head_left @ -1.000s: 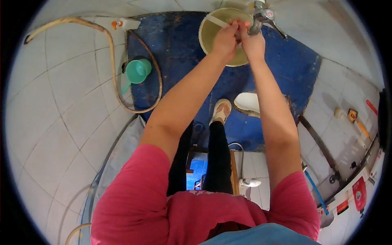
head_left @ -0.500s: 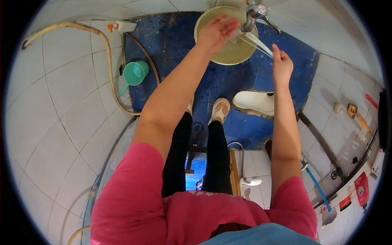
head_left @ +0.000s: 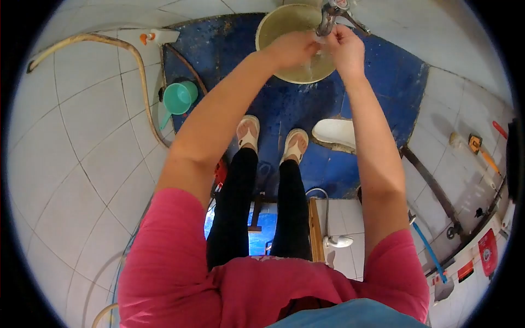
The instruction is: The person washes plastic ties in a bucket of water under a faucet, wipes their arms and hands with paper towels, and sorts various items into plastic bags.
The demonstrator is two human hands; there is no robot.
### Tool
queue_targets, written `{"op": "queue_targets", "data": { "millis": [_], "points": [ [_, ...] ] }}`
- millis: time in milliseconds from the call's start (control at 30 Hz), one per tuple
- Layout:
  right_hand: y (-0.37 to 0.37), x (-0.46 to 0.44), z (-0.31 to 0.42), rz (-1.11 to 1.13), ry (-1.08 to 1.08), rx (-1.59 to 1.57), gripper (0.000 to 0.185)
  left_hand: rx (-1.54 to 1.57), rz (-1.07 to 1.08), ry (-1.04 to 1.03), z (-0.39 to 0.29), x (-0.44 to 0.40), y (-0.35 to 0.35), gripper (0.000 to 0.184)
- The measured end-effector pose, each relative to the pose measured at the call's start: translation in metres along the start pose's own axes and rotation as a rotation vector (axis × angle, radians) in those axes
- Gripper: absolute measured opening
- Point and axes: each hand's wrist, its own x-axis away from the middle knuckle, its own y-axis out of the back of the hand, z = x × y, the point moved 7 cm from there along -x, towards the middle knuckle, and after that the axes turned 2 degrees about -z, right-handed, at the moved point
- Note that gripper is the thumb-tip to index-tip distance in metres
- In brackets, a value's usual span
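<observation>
Both my hands are close together under the tap (head_left: pixel 328 19), above a pale yellow-green basin (head_left: pixel 265 33) with water in it. My left hand (head_left: pixel 295 48) reaches in from the left with its fingers curled, below the spout. My right hand (head_left: pixel 348 52) is at the right of the spout, its thumb and fingers pinched together. Whatever is between the fingers of either hand is hidden or blurred. A thin streak of water falls into the basin below the hands.
A green dipper (head_left: pixel 179 98) stands at the left on the blue floor (head_left: pixel 229 60). A hose (head_left: pixel 139 54) curves along the left wall. A white oblong object (head_left: pixel 332 131) lies right of my feet. Brushes (head_left: pixel 476 145) hang on the right wall.
My right hand has moved left and up to the tap; the whitish strip it held is now out of sight. My left hand has turned from palm open to fingers curled.
</observation>
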Motion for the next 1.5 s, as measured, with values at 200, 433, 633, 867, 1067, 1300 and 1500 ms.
{"op": "queue_targets", "data": {
  "millis": [200,433,633,867,1067,1300,1500],
  "points": [
    [-0.045,0.007,0.006,0.277,-0.116,-0.38,0.017,0.206,-0.082,0.178,0.024,0.032,0.021,0.037],
    [-0.052,0.003,0.015,0.495,-0.06,-0.595,0.024,0.453,-0.08,0.369,0.028,0.05,0.026,0.042],
    [-0.051,-0.003,0.01,0.471,-0.195,-0.518,0.026,1.15,0.185,0.431,0.014,0.06,0.008,0.035],
    [-0.079,-0.004,0.003,0.536,-0.208,-0.705,0.028,1.09,0.073,0.399,0.024,0.061,0.006,0.032],
    [-0.084,-0.005,0.013,0.464,-0.327,-0.529,0.035,1.214,0.192,0.394,0.014,0.062,0.01,0.033],
    [-0.071,-0.007,0.013,0.308,-0.234,-0.447,0.041,1.141,0.159,0.395,0.008,0.052,0.003,0.032],
    [-0.052,-0.01,0.013,0.118,0.082,-0.297,0.031,0.901,0.136,0.24,0.009,0.036,0.004,0.029]
  ]
}}
